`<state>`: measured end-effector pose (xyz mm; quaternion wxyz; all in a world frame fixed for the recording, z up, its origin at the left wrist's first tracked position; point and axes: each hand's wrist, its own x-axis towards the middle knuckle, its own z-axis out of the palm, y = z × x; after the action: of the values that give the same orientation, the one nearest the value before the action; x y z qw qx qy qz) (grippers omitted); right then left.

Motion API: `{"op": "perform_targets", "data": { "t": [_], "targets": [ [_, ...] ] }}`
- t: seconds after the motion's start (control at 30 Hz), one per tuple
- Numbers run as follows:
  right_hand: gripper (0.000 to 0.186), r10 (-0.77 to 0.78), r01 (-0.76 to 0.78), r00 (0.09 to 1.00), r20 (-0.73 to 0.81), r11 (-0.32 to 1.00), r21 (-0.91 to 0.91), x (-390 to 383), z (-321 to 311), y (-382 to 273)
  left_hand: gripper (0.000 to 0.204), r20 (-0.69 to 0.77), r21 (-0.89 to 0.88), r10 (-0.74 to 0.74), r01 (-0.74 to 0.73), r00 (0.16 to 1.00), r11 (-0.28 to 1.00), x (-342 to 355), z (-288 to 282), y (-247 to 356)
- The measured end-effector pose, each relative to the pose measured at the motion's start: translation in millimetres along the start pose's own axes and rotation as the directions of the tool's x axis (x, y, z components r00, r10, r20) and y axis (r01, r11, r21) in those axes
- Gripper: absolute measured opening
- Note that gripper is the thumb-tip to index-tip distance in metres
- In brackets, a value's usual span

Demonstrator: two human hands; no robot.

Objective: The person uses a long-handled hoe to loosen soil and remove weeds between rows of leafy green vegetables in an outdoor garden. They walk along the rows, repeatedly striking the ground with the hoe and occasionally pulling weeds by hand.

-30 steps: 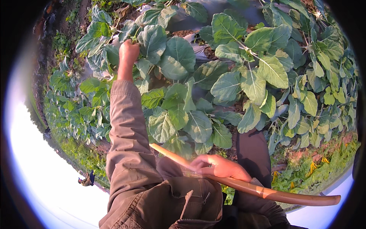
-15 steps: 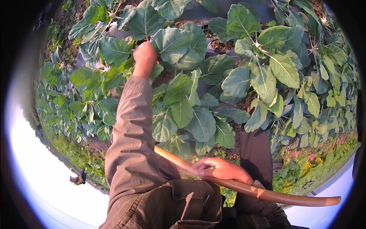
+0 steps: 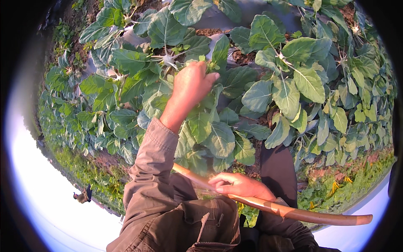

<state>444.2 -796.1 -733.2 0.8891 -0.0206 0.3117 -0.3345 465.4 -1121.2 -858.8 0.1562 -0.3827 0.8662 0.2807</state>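
My left hand (image 3: 191, 86) reaches out among broad blue-green leaves, its fingers closed and partly hidden. Small-leaved green sprigs (image 3: 214, 67) poke out beside its thumb and fingertips; I cannot make out exactly what it grips. Just beyond the hand, to its left, shows the pale swollen stem of a kohlrabi plant (image 3: 169, 60). Close to my body, my right hand (image 3: 243, 185) is curled on a long, curved wooden handle (image 3: 302, 214). That handle slants from behind my left forearm to the lower right; no tool head shows.
Leafy plants (image 3: 289, 84) fill the bed on both sides, with plastic sheeting (image 3: 210, 19) and bare soil between them. My dark trouser leg (image 3: 279, 172) stands at the bed's near edge. Far off at the lower left is another person (image 3: 85, 194).
My left hand has moved right and slightly nearer. The large leaf beside it has gone from its place, and the pale swollen stem now shows. My right hand stays on the handle.
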Motion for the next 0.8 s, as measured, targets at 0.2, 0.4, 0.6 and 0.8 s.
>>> {"op": "perform_targets", "data": {
  "t": [0.2, 0.4, 0.6, 0.8],
  "targets": [
    [0.047, -0.041, 0.039, 0.999, -0.010, 0.993, -0.110, 0.9, -2.0, -0.5, 0.048, -0.068, 0.222, -0.277, 0.285, 0.958, 0.932, 84.9, -15.7, -49.4],
    [0.047, -0.022, 0.022, 1.000, 0.001, 0.999, -0.050, 2.5, -1.7, -5.0, 0.031, 0.050, 0.276, -0.449, 0.419, 0.892, 0.865, 122.0, 52.8, -89.2],
    [0.042, 0.010, -0.010, 1.000, -0.001, 1.000, -0.026, 3.6, 1.3, -7.7, 0.027, -0.101, 0.010, -0.361, 0.363, 0.927, 0.932, 81.9, 42.6, -105.1],
    [0.044, -0.030, 0.030, 1.000, 0.002, 0.998, -0.050, 3.4, 2.7, -3.2, 0.034, -0.152, -0.080, -0.397, 0.389, 0.905, 0.918, 29.6, 35.0, -110.0]
  ]
}}
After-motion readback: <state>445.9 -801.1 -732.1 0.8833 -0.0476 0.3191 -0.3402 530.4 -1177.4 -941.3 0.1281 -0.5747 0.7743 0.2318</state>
